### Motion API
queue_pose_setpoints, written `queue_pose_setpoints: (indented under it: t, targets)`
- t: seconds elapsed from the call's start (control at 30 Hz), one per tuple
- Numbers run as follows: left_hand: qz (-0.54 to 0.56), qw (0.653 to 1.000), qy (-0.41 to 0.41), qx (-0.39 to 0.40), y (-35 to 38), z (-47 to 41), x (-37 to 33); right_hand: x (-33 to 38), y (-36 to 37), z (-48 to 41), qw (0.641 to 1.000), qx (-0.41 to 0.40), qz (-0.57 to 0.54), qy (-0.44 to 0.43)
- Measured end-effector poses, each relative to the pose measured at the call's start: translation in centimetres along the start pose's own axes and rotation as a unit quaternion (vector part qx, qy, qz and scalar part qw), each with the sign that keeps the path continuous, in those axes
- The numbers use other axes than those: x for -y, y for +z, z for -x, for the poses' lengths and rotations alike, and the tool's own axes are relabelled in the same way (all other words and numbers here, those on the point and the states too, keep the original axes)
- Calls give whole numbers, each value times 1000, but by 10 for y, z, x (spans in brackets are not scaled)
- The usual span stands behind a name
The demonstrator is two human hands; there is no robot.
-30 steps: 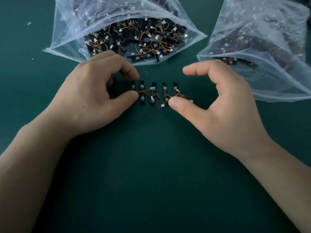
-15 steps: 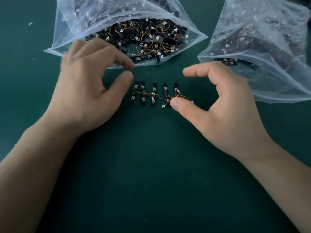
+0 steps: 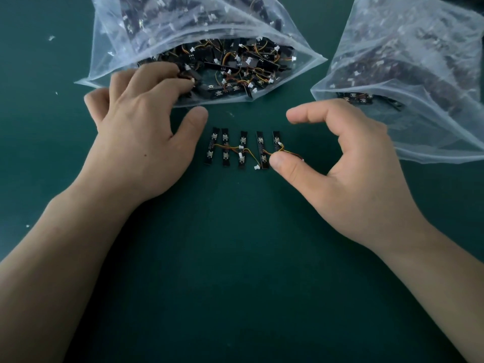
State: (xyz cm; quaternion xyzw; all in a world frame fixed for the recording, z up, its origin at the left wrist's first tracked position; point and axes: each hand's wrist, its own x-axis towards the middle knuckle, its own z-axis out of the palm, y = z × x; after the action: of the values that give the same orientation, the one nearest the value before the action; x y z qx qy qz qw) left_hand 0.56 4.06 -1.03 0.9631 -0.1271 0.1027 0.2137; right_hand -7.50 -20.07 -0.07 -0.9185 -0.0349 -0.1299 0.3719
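Note:
Several small black circuit strips [image 3: 241,148] with white connectors and orange-yellow wires lie side by side in a row on the green mat [image 3: 235,271]. My right hand [image 3: 348,169] has its thumb tip pressed on the near end of the rightmost strip and its wire, while the index finger arches above without touching. My left hand [image 3: 136,132] reaches into the mouth of the left clear plastic bag [image 3: 157,30]. Its fingertips rest among the loose strips [image 3: 235,66] there, and its thumb stays outside on the mat. Whether those fingertips hold a strip is hidden.
A second clear bag [image 3: 419,74] of the same strips lies at the right, just beyond my right hand. A few white scraps [image 3: 51,38] dot the mat at the far left. Both forearms lie over the mat's near half.
My left hand has left the left end of the row and moved up and left into the left bag's mouth. The right hand has kept its thumb on the rightmost strip.

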Motion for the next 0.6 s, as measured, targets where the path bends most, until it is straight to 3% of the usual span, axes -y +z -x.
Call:
queue_pose_setpoints:
  t: [0.17, 0.6]
  targets:
    - [-20, 999, 10, 25, 0, -1, 0, 1, 0, 0, 1000, 5, -8, 1]
    - [26, 999, 2, -35, 4, -5, 8, -1, 0, -1, 1000, 10, -21, -8]
